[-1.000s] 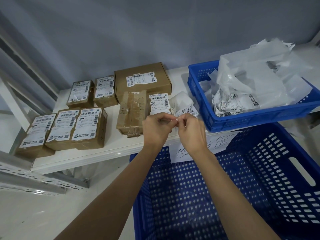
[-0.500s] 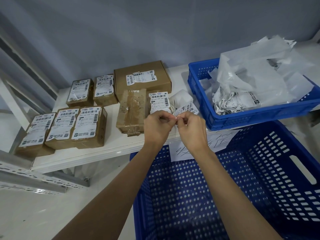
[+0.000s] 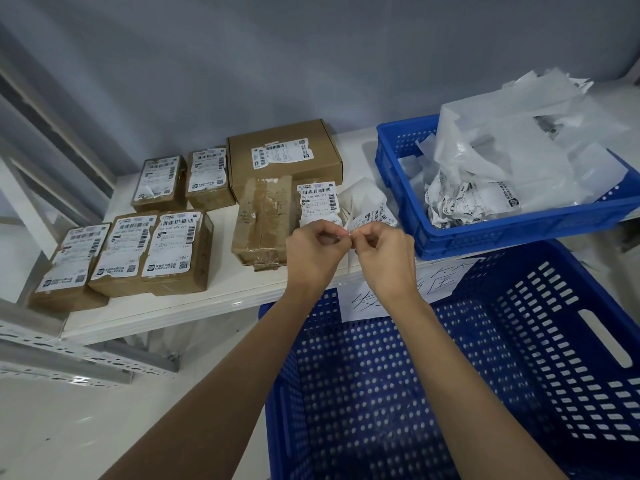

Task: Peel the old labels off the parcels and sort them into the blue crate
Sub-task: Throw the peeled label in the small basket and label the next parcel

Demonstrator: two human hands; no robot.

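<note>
Hands [image 3: 349,251] pinch label [image 3: 372,216] above shelf edge [image 3: 207,299].

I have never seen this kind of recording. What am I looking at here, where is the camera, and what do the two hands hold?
There is no machine here. A person wears a camera on the head, and it looks forward and down, so you see that person's own arms from above.

The left hand and the right hand meet in the middle, and the fingers of both pinch a small white label.

On the white shelf lie brown cardboard parcels, most with printed labels on top; one taped parcel shows no label on top. To the right on the shelf stands a small blue crate, full of crumpled white backing paper and peeled labels. Below, near the person, is a large blue crate with a handwritten paper sign on its rim; I see no parcels in it.
</note>
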